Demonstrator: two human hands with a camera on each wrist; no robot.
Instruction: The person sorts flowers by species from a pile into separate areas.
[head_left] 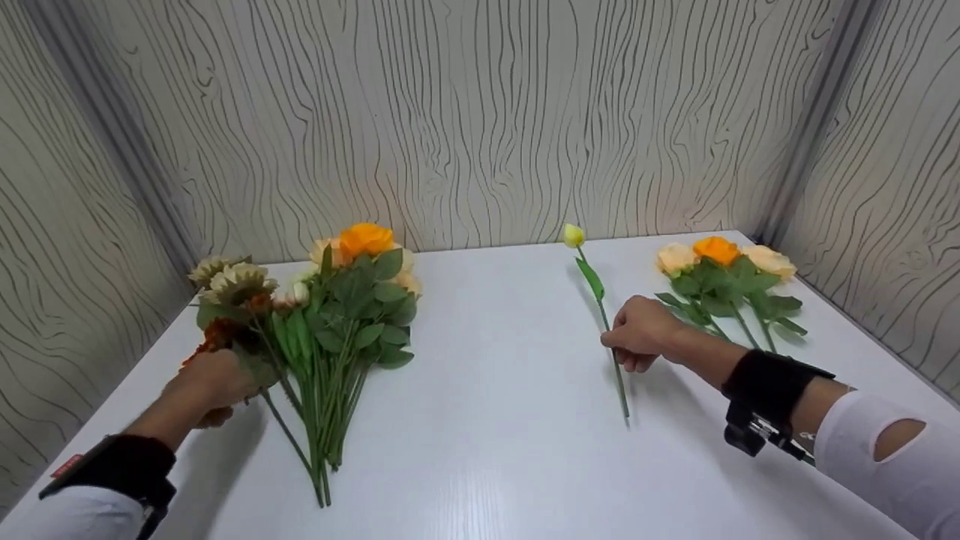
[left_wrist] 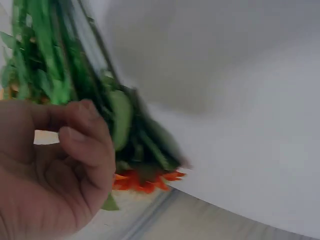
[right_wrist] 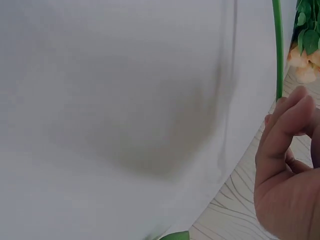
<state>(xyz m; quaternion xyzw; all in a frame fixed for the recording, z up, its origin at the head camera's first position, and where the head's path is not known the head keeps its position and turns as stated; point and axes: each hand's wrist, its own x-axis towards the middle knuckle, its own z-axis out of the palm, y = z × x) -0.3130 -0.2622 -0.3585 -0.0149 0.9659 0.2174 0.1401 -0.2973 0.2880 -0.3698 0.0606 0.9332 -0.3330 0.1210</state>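
Note:
My right hand [head_left: 645, 334] pinches the green stem of a yellow tulip [head_left: 574, 235] above the white table. The tulip tilts slightly left, bloom away from me. In the right wrist view, the stem [right_wrist: 278, 50] runs into the curled fingers of the hand [right_wrist: 287, 160]. My left hand [head_left: 214, 382] is at the left of a flower pile, beside a dark red-orange flower [head_left: 217, 334]. In the left wrist view, that hand [left_wrist: 60, 170] has bent fingers against stems and leaves, with an orange-red bloom [left_wrist: 147, 181] beyond. Whether it grips a stem is hidden.
Beige flowers [head_left: 240, 283], green stems and an orange rose [head_left: 366, 240] make up the left pile. At the right lie peach roses [head_left: 769, 260] and another orange rose [head_left: 716, 250]. Patterned panels [head_left: 480, 135] rise behind and beside the white table [head_left: 480, 390].

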